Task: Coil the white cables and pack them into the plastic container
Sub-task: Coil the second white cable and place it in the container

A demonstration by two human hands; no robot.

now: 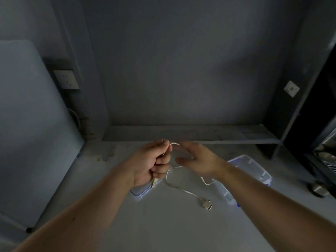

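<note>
- Left grip [154, 164] curled tight round the cable [183, 190], plug poking out below.
- Right grip [196, 159] open, holding nothing, beside the loop.
- Cable tail lies mid-bench, near the box [254, 166].
- Coiling looks barely started; next, wind the tail into loops.

Single head-worn wide-angle view, facing forward-down, close above table [163, 224], back wall [181, 70] filling upper frame

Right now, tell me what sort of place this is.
Probably a dim built-in desk nook in a home or dorm room: a grey desktop with a low shelf along the back wall, a wall socket on the left.
</note>
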